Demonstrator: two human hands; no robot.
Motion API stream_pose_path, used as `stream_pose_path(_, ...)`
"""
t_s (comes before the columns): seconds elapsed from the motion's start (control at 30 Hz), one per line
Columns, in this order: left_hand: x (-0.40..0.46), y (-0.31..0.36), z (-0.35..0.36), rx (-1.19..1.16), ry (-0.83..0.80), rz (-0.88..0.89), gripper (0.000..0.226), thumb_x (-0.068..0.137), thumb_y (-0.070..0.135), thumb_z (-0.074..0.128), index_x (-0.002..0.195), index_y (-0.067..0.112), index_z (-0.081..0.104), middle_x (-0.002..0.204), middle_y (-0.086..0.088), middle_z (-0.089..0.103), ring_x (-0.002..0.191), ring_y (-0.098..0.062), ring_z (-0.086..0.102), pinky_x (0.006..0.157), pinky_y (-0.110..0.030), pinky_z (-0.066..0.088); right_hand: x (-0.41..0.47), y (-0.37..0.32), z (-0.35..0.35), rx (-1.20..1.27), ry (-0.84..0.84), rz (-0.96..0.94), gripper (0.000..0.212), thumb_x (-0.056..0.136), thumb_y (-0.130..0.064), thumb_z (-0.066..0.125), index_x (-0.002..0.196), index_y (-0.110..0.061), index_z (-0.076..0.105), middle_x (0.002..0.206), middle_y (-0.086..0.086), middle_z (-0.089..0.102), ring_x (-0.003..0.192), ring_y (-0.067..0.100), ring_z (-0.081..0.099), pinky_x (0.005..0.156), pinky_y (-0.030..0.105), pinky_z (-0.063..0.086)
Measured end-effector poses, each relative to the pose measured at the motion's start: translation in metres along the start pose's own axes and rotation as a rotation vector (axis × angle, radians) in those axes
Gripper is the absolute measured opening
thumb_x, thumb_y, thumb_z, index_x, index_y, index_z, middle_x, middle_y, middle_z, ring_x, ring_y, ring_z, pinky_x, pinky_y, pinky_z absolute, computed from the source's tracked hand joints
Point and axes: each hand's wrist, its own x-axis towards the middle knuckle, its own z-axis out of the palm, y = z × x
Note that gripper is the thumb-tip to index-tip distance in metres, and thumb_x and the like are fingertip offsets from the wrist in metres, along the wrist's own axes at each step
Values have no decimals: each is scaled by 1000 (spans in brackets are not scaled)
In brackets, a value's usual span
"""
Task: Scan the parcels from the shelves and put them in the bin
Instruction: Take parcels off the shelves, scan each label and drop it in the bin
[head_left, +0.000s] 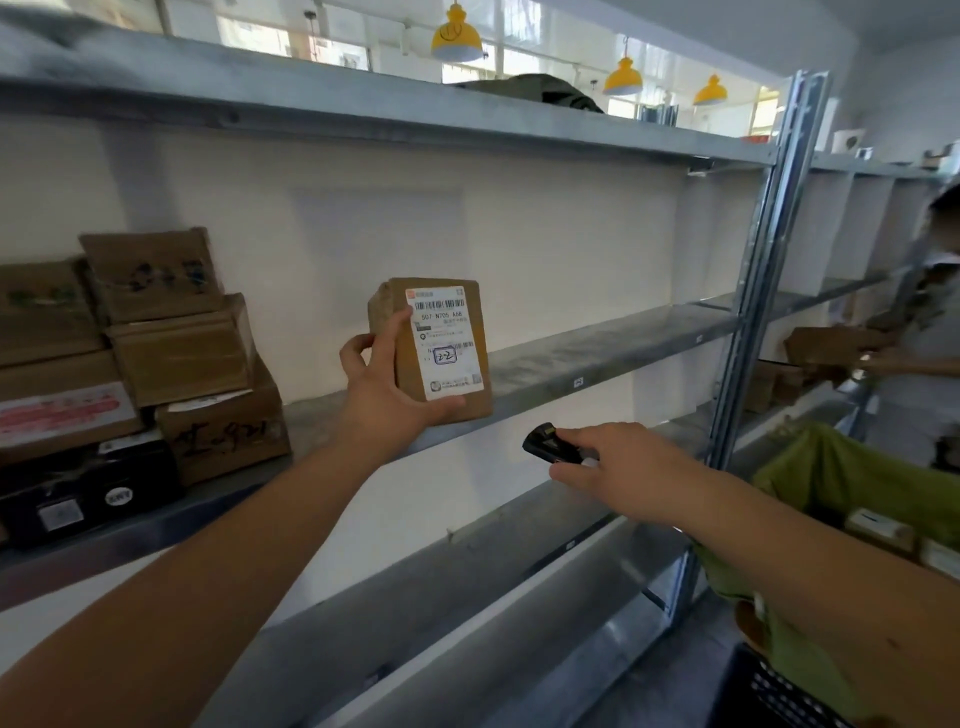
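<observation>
Parcel upright in left grip | right grip pinching scanner below it

Wall: a plain white wall is running behind the racking.
Racking: grey metal shelves are stretching left to right, with a perforated steel upright standing at the right.
Lamps: three yellow pendant lamps are hanging far above the top shelf (none visibly lit).
Windows: daylight is coming through high windows beyond the lamps.
Far right: more shelving is continuing into the distance.
</observation>
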Motion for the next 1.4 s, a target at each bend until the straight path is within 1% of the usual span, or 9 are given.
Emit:
stream_pose_path(0.1,-7,10,5,-38,-23,-6,124,60,35,102,153,52,22,156,-2,16,124,-16,41,110,-30,38,-8,6,4,19,5,21,61,99,-60,56,155,-39,44,139,-4,62,104,13,62,90,31,54)
stream_pose_path(0.33,-40,9,44,-115,-197,-1,119,59,39,101,144,64,23,156,-1,22,126,-18,43,109,-34,41,-32,33,22,107,9,108,48,99,-53,60,145,-40,54,118,-10,66,96,4,61,82,24,52)
stream_pose_path(0.5,-62,5,92,-201,-325,16,117,61,39,101,145,62,23,153,1,25,127,-9,34,108,-28,32,-60,60,31,25,18,246,54,102,-50,57,152,-33,47,103,-12,61,80,0,54,59,11,37)
stream_pose_path(0.6,-72,1,125,-231,-404,7,119,61,38,101,149,58,25,151,1,27,127,-9,32,111,-31,33,-79,84,41,13,7,336,48,104,-49,54,148,-31,49,86,-10,58,72,3,56,54,14,42)
stream_pose_path(0.87,-103,-1,241,-284,-614,-54,116,54,55,100,145,61,29,149,5,41,129,-13,46,111,-42,47,-117,167,81,130,-16,545,44,104,-50,50,145,-33,51,99,-1,67,86,16,65,81,36,56)
stream_pose_path(1.07,-121,2,335,-308,-763,-105,121,46,60,102,147,55,34,147,8,52,130,-11,54,108,-45,52,-130,239,93,241,-9,663,53,107,-47,46,155,-23,43,83,-6,56,75,12,55,56,23,34)
stream_pose_path(1.2,-124,14,392,-335,-821,-129,118,46,58,100,145,53,37,147,7,52,130,-10,52,105,-36,51,-138,290,93,345,59,798,43,107,-45,47,145,-24,53,84,0,64,70,13,59,55,27,37)
stream_pose_path(1.3,-123,30,436,-411,-894,-165,109,58,33,103,144,48,39,145,7,54,126,-5,54,92,-21,50,-144,329,95,384,93,881,45,107,-47,48,146,-26,53,81,-2,64,70,16,61,56,30,41)
stream_pose_path(1.4,-120,47,474,-463,-929,-188,108,55,39,103,142,53,41,142,10,56,126,-8,57,99,-33,56,-149,366,88,385,76,944,57,106,-53,46,159,-34,39,101,-3,69,83,19,66,63,32,48)
